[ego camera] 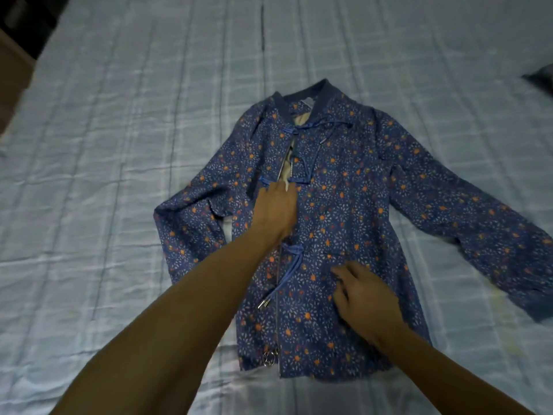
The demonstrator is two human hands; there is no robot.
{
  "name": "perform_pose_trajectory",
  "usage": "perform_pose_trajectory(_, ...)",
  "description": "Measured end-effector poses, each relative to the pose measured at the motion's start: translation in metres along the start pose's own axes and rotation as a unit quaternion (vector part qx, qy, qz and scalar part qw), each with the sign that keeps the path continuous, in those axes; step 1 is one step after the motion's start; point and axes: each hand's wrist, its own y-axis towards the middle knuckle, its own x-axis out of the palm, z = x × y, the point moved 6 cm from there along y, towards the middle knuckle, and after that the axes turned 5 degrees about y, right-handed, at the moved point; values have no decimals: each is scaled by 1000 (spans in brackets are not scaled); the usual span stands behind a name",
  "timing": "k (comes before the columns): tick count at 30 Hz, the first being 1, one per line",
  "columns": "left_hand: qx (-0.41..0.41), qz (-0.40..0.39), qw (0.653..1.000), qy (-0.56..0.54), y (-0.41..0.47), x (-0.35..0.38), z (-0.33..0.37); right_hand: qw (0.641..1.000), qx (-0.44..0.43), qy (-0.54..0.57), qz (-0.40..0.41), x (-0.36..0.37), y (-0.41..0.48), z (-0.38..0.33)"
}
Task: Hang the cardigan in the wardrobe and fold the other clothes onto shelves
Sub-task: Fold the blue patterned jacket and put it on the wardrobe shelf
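A bed with a pale blue quilted cover (pixel 125 151) fills almost the whole view. Its left edge runs on a slant in the upper left corner, and behind this edge stand dark furniture (pixel 21 22) and a brown surface (pixel 12 82). Wide bare cover lies to the left of the garment and beyond its collar. On the right there is less free room.

The cardigan (pixel 353 187), dark blue with small orange and white flowers, lies flat on the middle of the bed, front side up, the collar away from the person and the hem toward them. Its 2 sleeves are spread out. The right-side sleeve (pixel 466 211) stretches to the right border of the view, and the left-side sleeve (pixel 191 211) bends back toward the body.

The left hand (pixel 276 208) rests flat on the front beside the half-open zip, fingers straight and holding nothing. The right hand (pixel 365 298) lies on the lower front panel, fingers loosely bent, their tips touching the cloth without gripping it.

A dark object (pixel 541 79) lies at the right border. A blue cord tie (pixel 291 253) hangs between the 2 hands, and a metal zip ring (pixel 269 359) sits near the hem.
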Motion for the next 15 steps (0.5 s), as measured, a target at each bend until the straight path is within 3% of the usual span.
perform_pose_trajectory(4, -118, -57, 990, -60, 38, 22, -25, 998, -19, 51, 9, -2, 38, -9)
perform_pose_trajectory(12, -191, -115, 970, -94, 103, 33, -64, 997, -51, 57, 16, -15, 106, 3)
perform_pose_trajectory(15, -211, -3, 951, -226, 126, 6, -63, 998, -44, 52, 15, -18, 124, 10)
